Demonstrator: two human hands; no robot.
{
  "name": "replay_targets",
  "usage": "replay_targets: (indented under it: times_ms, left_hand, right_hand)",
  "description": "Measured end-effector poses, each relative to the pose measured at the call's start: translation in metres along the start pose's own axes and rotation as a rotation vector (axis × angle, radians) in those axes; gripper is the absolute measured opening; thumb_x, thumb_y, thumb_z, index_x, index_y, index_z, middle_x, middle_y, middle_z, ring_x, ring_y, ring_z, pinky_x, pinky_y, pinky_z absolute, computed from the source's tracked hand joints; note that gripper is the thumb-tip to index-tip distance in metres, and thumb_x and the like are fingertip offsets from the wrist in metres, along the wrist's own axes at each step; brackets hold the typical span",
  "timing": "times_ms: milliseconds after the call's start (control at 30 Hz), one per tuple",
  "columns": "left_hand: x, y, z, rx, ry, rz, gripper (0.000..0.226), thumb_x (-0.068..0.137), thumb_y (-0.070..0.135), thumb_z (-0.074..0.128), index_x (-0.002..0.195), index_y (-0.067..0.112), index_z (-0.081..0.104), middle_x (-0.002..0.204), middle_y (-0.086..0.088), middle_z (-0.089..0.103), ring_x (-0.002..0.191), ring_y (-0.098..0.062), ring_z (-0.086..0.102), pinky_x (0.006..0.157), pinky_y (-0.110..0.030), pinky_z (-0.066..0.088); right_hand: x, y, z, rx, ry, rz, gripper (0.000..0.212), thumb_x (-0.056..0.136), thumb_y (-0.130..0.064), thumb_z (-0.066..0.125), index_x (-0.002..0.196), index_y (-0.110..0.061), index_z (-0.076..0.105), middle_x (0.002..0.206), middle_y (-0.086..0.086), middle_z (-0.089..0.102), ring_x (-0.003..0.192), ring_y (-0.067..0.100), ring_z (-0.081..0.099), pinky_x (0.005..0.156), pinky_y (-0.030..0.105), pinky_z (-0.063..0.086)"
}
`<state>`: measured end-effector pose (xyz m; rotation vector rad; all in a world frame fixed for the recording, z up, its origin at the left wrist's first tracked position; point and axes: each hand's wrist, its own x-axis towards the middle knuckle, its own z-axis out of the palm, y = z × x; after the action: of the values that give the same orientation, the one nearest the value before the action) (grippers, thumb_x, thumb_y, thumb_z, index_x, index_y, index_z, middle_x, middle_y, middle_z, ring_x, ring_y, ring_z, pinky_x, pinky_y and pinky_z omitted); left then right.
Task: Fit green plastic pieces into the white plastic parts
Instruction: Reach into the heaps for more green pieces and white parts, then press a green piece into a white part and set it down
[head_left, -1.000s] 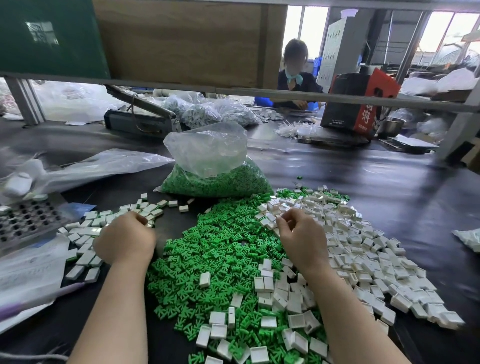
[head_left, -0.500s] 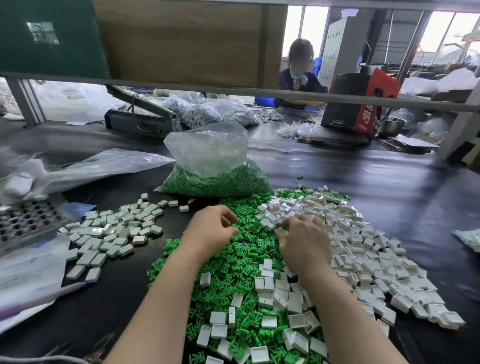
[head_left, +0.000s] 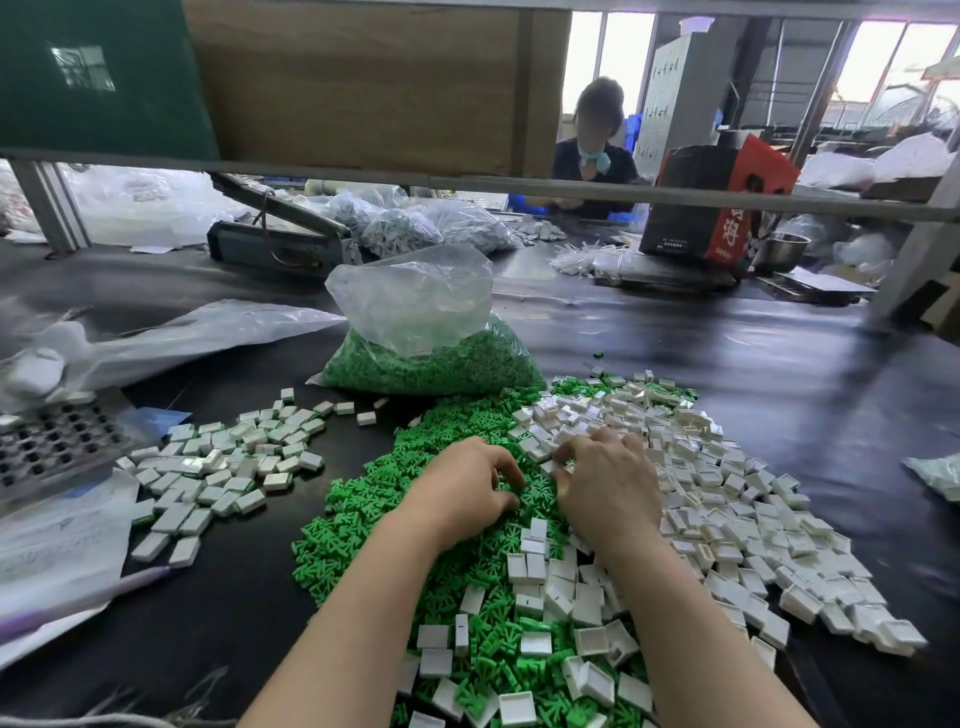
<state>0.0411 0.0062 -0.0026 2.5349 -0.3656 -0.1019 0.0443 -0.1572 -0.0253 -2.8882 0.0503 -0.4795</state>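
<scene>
Reaching into the heap of green plastic pieces (head_left: 415, 530) on the dark bench (head_left: 779, 395), the left hand (head_left: 467, 493) has its fingers curled down among the pieces; whether it pinches one cannot be told. The right hand (head_left: 608, 488) is just beside it, at the seam where the green heap meets the spread of white plastic parts (head_left: 727, 519), its fingers bent over the white parts and hiding whatever they may hold. Both hands are close together, knuckles up.

White parts also lie scattered over the near end of the green heap. To the left, well apart from the hands, lies a separate group of white blocks (head_left: 218, 467), some showing green at their edges. Behind the heap stands a clear plastic bag (head_left: 421, 332) filled with more green pieces. At the far left edge sits a dark perforated tray (head_left: 52, 447), with an empty-looking clear bag (head_left: 197, 338) lying behind it. Another person (head_left: 595, 156) sits across the bench.
</scene>
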Motion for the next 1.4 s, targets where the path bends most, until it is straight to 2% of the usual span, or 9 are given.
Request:
replay_targets:
  times_ms: [167, 333, 500, 800, 1067, 1167, 1267, 1333, 1400]
  left_hand:
    - [0.001, -0.002, 0.001, -0.053, 0.028, -0.009, 0.009, 0.088, 0.021, 0.070, 0.096, 0.026, 0.069, 0.088, 0.007, 0.063, 0.083, -0.012, 0.063, 0.083, -0.035, 0.056]
    - [0.003, -0.006, 0.001, -0.118, 0.072, -0.053, 0.011, 0.087, 0.021, 0.072, 0.092, 0.029, 0.066, 0.087, 0.008, 0.067, 0.082, -0.010, 0.065, 0.082, -0.035, 0.056]
    - [0.004, -0.009, 0.001, -0.238, 0.142, -0.112, 0.015, 0.085, 0.020, 0.074, 0.082, 0.031, 0.064, 0.079, 0.008, 0.068, 0.074, -0.007, 0.065, 0.069, -0.025, 0.053]
    - [0.000, -0.010, -0.010, -0.166, -0.063, -0.080, 0.018, 0.076, 0.023, 0.083, 0.084, 0.032, 0.070, 0.083, 0.012, 0.068, 0.079, -0.003, 0.065, 0.069, -0.017, 0.050]
    - [0.001, -0.014, -0.011, -0.329, 0.095, -0.136, 0.011, 0.074, 0.021, 0.084, 0.071, 0.025, 0.074, 0.066, 0.008, 0.072, 0.066, -0.005, 0.068, 0.062, -0.022, 0.052]
    - [0.001, -0.015, -0.012, -0.506, 0.134, -0.142, 0.008, 0.078, 0.016, 0.081, 0.077, 0.020, 0.075, 0.067, 0.003, 0.072, 0.062, -0.004, 0.067, 0.059, -0.018, 0.050]
    - [-0.001, -0.013, -0.014, -0.723, 0.145, -0.137, 0.005, 0.083, 0.006, 0.075, 0.082, 0.011, 0.075, 0.066, 0.000, 0.071, 0.058, -0.006, 0.063, 0.054, -0.016, 0.049]
    - [-0.001, -0.010, -0.015, -0.812, 0.150, -0.132, 0.008, 0.085, 0.001, 0.072, 0.083, 0.008, 0.074, 0.066, -0.003, 0.071, 0.058, -0.009, 0.064, 0.057, -0.018, 0.053]
    - [0.000, -0.009, -0.015, -0.841, 0.159, -0.126, 0.010, 0.086, -0.001, 0.070, 0.083, 0.008, 0.074, 0.069, -0.005, 0.072, 0.061, -0.011, 0.066, 0.064, -0.023, 0.057]
  right_hand:
    - [0.001, 0.000, 0.002, 0.011, -0.002, 0.005, 0.026, 0.095, -0.034, 0.054, 0.119, -0.024, 0.060, 0.120, -0.001, 0.060, 0.113, 0.021, 0.046, 0.095, 0.034, 0.043]
    - [0.000, 0.000, 0.003, 0.039, -0.021, -0.026, 0.024, 0.095, -0.037, 0.056, 0.118, -0.038, 0.063, 0.120, -0.005, 0.059, 0.111, 0.019, 0.044, 0.093, 0.034, 0.042]
    - [0.001, 0.000, 0.006, 0.041, -0.035, -0.007, 0.028, 0.094, -0.044, 0.052, 0.111, -0.025, 0.062, 0.113, -0.003, 0.059, 0.112, 0.020, 0.044, 0.099, 0.040, 0.041]
    - [0.002, -0.001, 0.006, 0.216, -0.006, -0.059, 0.022, 0.095, -0.040, 0.054, 0.107, -0.024, 0.060, 0.100, -0.007, 0.067, 0.105, 0.017, 0.055, 0.100, 0.038, 0.039]
    - [0.001, -0.005, -0.003, 0.467, 0.002, -0.123, 0.008, 0.091, -0.031, 0.064, 0.097, -0.030, 0.059, 0.085, -0.013, 0.063, 0.084, 0.011, 0.059, 0.079, 0.033, 0.049]
    - [0.002, -0.003, -0.006, 0.585, -0.038, -0.161, 0.017, 0.089, -0.025, 0.068, 0.093, -0.039, 0.061, 0.078, -0.012, 0.062, 0.065, 0.001, 0.053, 0.061, 0.023, 0.043]
    - [0.002, -0.003, -0.007, 0.770, -0.123, -0.161, 0.011, 0.088, -0.021, 0.070, 0.094, -0.030, 0.073, 0.074, -0.009, 0.064, 0.046, 0.000, 0.043, 0.047, 0.014, 0.036]
    - [0.002, -0.004, -0.008, 0.869, -0.167, -0.138, 0.011, 0.087, -0.018, 0.071, 0.095, -0.024, 0.075, 0.073, -0.006, 0.066, 0.050, 0.006, 0.046, 0.046, 0.017, 0.038]
    - [0.003, -0.005, -0.010, 0.970, -0.192, -0.112, 0.009, 0.086, -0.016, 0.073, 0.094, -0.020, 0.076, 0.077, 0.001, 0.071, 0.061, 0.017, 0.059, 0.057, 0.023, 0.050]
